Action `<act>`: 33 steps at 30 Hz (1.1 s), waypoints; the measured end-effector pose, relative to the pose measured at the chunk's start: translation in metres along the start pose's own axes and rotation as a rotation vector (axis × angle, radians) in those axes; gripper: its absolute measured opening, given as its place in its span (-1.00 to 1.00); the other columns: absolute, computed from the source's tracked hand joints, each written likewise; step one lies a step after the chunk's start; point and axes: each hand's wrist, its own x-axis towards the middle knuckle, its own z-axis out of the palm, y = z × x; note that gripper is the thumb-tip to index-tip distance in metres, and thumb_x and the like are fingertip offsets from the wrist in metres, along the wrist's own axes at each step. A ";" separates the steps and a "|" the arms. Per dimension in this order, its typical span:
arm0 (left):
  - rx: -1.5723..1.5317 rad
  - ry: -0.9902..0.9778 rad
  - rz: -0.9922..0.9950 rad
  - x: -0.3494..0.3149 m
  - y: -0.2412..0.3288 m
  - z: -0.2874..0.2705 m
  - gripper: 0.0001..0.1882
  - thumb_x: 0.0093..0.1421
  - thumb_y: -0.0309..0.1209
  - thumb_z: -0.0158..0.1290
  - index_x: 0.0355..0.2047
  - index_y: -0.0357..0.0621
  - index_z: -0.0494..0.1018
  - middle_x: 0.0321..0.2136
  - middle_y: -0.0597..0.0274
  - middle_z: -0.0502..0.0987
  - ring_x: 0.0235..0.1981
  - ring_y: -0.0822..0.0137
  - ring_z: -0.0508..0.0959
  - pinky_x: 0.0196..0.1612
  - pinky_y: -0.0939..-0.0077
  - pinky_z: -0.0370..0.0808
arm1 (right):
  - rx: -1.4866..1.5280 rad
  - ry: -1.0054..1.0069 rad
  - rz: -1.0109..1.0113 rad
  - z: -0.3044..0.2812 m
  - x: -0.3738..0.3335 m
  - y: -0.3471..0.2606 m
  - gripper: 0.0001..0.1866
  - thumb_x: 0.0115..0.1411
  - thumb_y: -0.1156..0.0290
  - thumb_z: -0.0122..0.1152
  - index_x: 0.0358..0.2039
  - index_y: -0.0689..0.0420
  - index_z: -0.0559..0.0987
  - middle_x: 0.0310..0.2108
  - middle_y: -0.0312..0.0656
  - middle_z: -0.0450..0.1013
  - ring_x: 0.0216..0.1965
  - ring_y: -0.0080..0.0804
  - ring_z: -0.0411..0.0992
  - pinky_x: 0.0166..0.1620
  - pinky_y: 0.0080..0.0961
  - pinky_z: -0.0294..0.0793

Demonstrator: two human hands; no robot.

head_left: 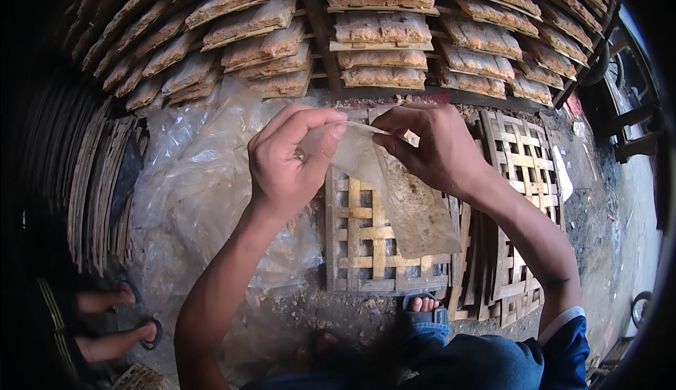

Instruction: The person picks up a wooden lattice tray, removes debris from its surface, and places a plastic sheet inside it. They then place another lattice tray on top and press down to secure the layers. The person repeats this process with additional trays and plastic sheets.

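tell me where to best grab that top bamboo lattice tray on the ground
Take the bamboo lattice tray by its near bottom rail, coming from the person's side. That edge shows bare by the sandalled foot, and the gaps between slats let fingers hook under. The upper part is covered by the thin plastic sheet, pinched by the left hand and right hand.

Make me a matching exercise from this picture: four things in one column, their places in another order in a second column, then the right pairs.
Things:
1. thin translucent sheet
2. bamboo lattice tray
3. crumpled clear plastic
4. stacked trays of pale cakes

Places:
A. in rows along the top of the view
B. pinched at its upper edge between left hand and right hand
C. on the ground, left of the person's left forearm
D. on the ground directly beneath the hanging sheet

Pairs: 1-B, 2-D, 3-C, 4-A
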 end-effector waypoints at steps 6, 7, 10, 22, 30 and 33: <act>0.174 0.063 0.216 0.073 0.018 -0.009 -0.85 0.21 -0.48 0.31 -0.21 -0.17 0.67 -0.31 0.22 0.69 -0.26 0.36 0.67 -0.16 0.53 0.54 | -0.074 -0.002 0.041 -0.055 0.020 -0.028 -0.82 0.21 0.39 0.34 -0.22 0.18 0.72 -0.39 0.00 0.66 -0.37 -0.07 0.66 -0.25 -0.29 0.63; 0.184 0.067 0.228 0.082 0.022 -0.015 -0.83 0.17 -0.49 0.34 -0.21 -0.16 0.68 -0.32 0.23 0.69 -0.30 0.37 0.66 -0.20 0.54 0.54 | -0.087 -0.069 0.092 -0.063 0.026 -0.035 -0.80 0.24 0.35 0.37 -0.21 0.19 0.73 -0.39 -0.01 0.66 -0.39 -0.18 0.66 -0.24 -0.33 0.60; 0.274 0.062 0.351 0.101 0.030 -0.038 -0.81 0.14 -0.50 0.35 -0.21 -0.17 0.68 -0.34 0.23 0.68 -0.32 0.38 0.65 -0.22 0.56 0.53 | 0.189 -0.051 0.089 -0.061 0.036 -0.017 -0.76 0.26 0.27 0.39 -0.21 0.19 0.75 -0.42 -0.04 0.65 -0.43 -0.33 0.61 -0.24 -0.37 0.56; 0.612 0.443 -0.107 0.042 0.041 -0.249 -0.81 0.26 -0.49 0.29 -0.13 -0.27 0.67 -0.28 0.24 0.68 -0.22 0.50 0.61 -0.09 0.60 0.52 | 0.220 -0.340 -0.433 0.006 0.173 -0.137 -0.63 0.28 0.09 0.38 -0.30 0.21 0.73 -0.51 -0.26 0.60 -0.45 -0.52 0.50 -0.25 -0.40 0.52; 1.131 0.653 -0.367 -0.037 0.070 -0.345 -0.75 0.24 -0.33 0.32 -0.16 -0.23 0.69 -0.28 0.13 0.73 -0.21 0.41 0.66 -0.01 0.52 0.53 | 0.513 -0.567 -0.306 0.142 0.191 -0.134 -0.62 0.28 0.10 0.39 -0.25 0.22 0.71 -0.47 -0.27 0.58 -0.38 -0.58 0.47 -0.18 -0.49 0.48; 1.126 0.727 -0.444 -0.052 0.076 -0.357 -0.74 0.24 -0.31 0.32 -0.15 -0.22 0.69 -0.28 0.13 0.73 -0.22 0.42 0.66 -0.03 0.53 0.52 | 0.565 -0.703 -0.129 0.204 0.179 -0.090 -0.71 0.25 0.17 0.39 -0.20 0.14 0.73 -0.38 -0.20 0.64 -0.31 -0.43 0.56 -0.10 -0.41 0.54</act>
